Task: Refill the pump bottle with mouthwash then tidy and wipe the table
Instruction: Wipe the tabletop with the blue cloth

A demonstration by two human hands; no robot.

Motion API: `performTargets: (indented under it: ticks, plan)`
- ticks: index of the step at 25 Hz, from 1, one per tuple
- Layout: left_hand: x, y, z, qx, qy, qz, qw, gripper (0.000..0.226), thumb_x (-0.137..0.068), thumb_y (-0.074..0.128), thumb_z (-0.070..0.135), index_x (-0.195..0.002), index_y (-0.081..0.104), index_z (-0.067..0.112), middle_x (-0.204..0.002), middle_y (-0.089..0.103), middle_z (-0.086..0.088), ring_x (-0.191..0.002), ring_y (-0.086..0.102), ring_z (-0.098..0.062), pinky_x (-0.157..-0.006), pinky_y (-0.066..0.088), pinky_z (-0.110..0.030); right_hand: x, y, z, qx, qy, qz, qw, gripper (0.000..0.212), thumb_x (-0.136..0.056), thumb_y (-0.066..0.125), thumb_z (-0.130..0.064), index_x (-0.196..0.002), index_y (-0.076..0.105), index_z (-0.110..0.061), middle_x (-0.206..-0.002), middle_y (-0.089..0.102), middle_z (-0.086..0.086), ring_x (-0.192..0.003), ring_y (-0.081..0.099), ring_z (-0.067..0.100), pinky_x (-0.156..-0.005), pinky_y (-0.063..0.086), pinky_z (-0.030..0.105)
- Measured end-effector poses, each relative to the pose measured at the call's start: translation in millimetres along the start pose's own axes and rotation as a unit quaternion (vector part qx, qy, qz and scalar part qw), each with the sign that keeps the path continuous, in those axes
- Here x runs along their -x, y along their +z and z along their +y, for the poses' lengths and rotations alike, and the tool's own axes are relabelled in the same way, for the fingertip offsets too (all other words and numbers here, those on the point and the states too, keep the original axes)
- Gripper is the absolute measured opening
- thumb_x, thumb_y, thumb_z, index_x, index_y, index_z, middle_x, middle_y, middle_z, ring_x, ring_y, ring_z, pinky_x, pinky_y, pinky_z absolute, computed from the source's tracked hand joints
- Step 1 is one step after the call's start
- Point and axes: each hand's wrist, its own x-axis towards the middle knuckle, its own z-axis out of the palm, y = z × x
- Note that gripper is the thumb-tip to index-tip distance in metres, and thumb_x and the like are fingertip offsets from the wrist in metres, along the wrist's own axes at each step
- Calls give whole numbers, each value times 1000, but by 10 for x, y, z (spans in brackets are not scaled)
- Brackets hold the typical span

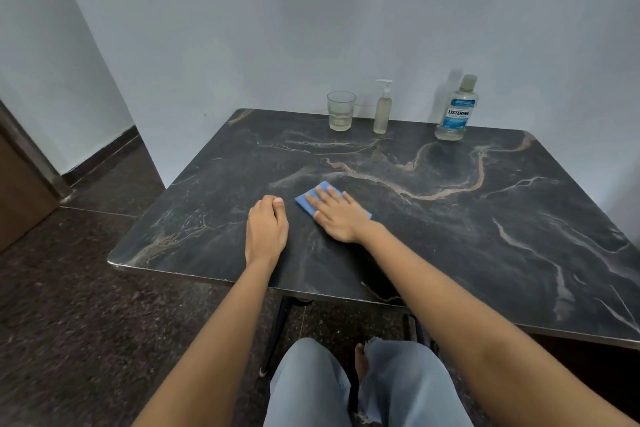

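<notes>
A folded blue cloth [309, 199] lies on the dark marble table [450, 218]. My right hand [337, 213] presses flat on the cloth with straight fingers. Just left of it, my left hand [266, 229] rests on the table with its fingers curled under, holding nothing. Along the far edge by the wall stand a clear pump bottle [383, 108] with pale liquid, capped by its white pump, and a mouthwash bottle [456, 111] with a blue label and its cap on, nearly empty.
A drinking glass [341, 110] with a little pale liquid stands left of the pump bottle. The wall rises right behind the table. A wooden door [20, 184] is at the far left. My knees [363, 385] sit below the near edge.
</notes>
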Motion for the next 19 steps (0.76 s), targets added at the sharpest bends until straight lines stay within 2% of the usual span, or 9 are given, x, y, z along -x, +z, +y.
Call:
performTargets:
  ticks: [5,8,10,12,14,17,19]
  plan:
    - [36,-55,21,21,-6,3,1000,31,-101,33,27,-91,58,11,-87,61,-4,-86,55,-21,-81,46,-39,596,147,-341,26,-132,-12,991,51,-104,19,-35,-152,2,-30,-161,-4,-1,-148,-7,16,-119,-3,40]
    - [62,-123,6,9,10,-16,1000,32,-102,32,27,-94,58,10,-90,61,-5,-89,56,-22,-80,45,-38,920,169,-229,22,-163,-20,986,51,-104,20,-37,-152,5,-34,-161,-4,-5,-148,-6,13,-119,-2,38]
    - [45,-180,-38,-16,11,-29,999,31,-102,32,27,-95,57,10,-90,61,-7,-89,55,-26,-80,45,-42,1080,152,-71,22,-166,-23,986,51,-102,22,-43,-151,9,-38,-161,1,-7,-148,1,12,-120,6,39]
    - [14,-299,-121,-65,31,-43,996,29,-101,33,26,-99,57,10,-94,63,-8,-91,55,-29,-81,45,-45,1213,109,98,21,-145,-11,989,55,-95,20,-56,-149,13,-44,-161,7,-11,-147,13,10,-116,19,38]
    - [-69,-485,-236,-116,64,-54,990,29,-100,35,25,-102,59,8,-96,65,-10,-92,56,-31,-80,45,-45,1313,74,266,16,-104,7,994,58,-92,21,-61,-148,16,-46,-159,13,-12,-145,20,10,-112,22,36]
    - [-232,-729,-447,-165,73,-61,982,28,-99,39,23,-107,61,7,-101,67,-13,-96,59,-34,-81,47,-44,1353,85,535,12,-28,31,999,52,-101,27,-46,-151,19,-32,-160,12,-6,-148,7,11,-119,6,36]
    - [-256,-763,-530,-174,58,-65,981,32,-98,42,24,-118,60,7,-114,66,-14,-108,57,-34,-89,46,-45,1258,85,744,2,31,45,999,52,-103,23,-39,-152,16,-23,-161,4,0,-148,-5,14,-119,-4,36]
